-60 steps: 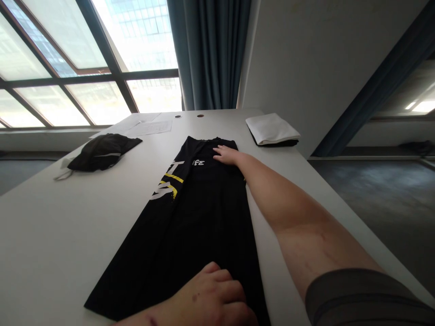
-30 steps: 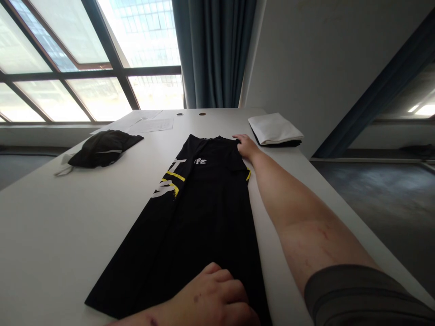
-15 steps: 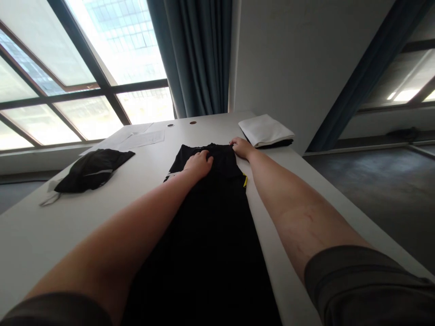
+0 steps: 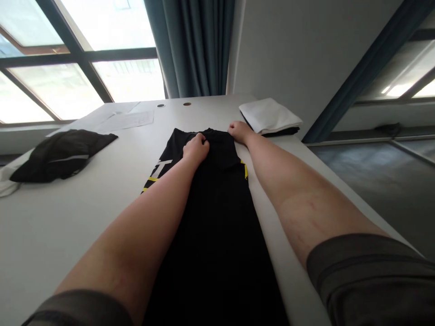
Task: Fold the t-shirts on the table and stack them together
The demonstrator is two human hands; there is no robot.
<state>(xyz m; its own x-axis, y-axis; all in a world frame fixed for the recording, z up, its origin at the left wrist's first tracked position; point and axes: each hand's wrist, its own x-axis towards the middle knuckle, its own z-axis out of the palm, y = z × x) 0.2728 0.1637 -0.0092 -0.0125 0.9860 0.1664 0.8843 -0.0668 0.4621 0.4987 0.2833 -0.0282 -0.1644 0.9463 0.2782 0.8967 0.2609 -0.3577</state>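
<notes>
Black shirt [image 4: 217,226] lies lengthwise on a white table [image 4: 50,226], collar end farthest from the person, as the left hand [image 4: 196,148] closes on fabric by the neckline and the right hand [image 4: 239,131] clutches the far right corner, near a folded white cloth [image 4: 270,116]; fingertips are hidden. Handling it well would seem to call for taking up every layer at once, both grips level and the fabric taut between them. One second earlier, the left hand rested at the shirt's near end; now it has joined the right at the collar end, and the white chest lettering is out of sight.
</notes>
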